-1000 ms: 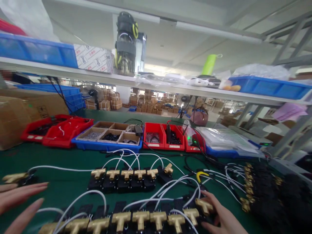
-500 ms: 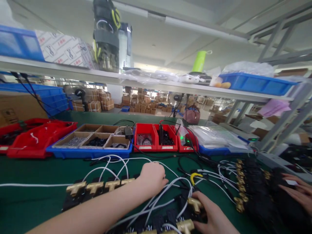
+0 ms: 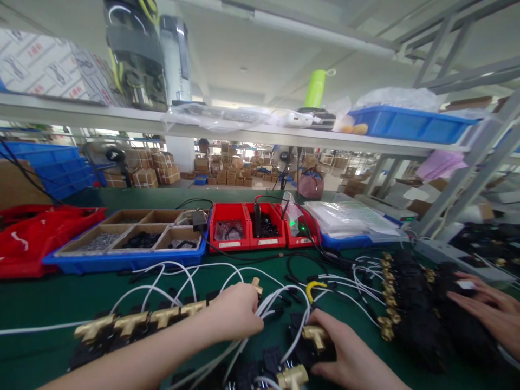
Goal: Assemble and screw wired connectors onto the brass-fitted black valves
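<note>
My left hand (image 3: 239,311) is closed at the right end of a row of brass tee fittings (image 3: 132,320) on black bodies; white cables (image 3: 266,309) pass beside its fingers, and what it grips is hidden. Lower right of it, my right hand (image 3: 339,349) wraps round a black valve unit with a brass fitting (image 3: 316,336). Just above its fingers lies a yellow hooked piece (image 3: 313,288). More brass fittings (image 3: 293,376) sit at the bottom edge, left of my right hand.
Red bins (image 3: 229,244) and a blue tray of small parts (image 3: 130,261) line the green table (image 3: 24,303). At right, another person's hands (image 3: 485,300) touch black units (image 3: 418,309). A shelf (image 3: 252,132) holds bottles and a blue tray.
The view has shifted a little, so the scene sits further left. My left hand has moved down among the white cables; a brass fitting now shows beside it. My right hand keeps its hold.
</note>
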`<state>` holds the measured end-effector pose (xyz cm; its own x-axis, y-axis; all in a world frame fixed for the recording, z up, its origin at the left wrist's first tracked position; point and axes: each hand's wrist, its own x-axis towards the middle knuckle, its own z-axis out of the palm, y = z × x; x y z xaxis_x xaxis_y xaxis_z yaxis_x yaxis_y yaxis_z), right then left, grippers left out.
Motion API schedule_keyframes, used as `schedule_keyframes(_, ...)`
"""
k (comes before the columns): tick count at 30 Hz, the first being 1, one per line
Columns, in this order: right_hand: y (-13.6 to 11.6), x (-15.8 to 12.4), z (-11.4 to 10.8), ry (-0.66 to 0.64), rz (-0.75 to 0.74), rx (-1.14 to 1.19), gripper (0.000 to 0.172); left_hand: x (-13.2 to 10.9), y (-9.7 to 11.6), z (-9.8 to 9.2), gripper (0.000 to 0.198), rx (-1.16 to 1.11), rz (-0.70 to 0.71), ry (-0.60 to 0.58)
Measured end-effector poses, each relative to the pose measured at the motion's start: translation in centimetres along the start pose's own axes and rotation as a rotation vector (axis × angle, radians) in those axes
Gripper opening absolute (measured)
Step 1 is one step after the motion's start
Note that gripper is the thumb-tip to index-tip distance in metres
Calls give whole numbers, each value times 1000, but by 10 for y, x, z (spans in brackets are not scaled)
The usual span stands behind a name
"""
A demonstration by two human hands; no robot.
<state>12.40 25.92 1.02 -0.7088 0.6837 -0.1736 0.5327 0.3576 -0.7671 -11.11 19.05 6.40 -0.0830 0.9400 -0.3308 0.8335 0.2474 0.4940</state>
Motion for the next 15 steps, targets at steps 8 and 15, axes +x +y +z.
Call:
schedule_keyframes(8,2,15,5,70,-21,-60,40,-11,-10,-2,18,-662,-4,-81)
schedule_keyframes(15,-4,40,9,77,-150,-14,30,-29,-18,-9,27,-869,197,-136)
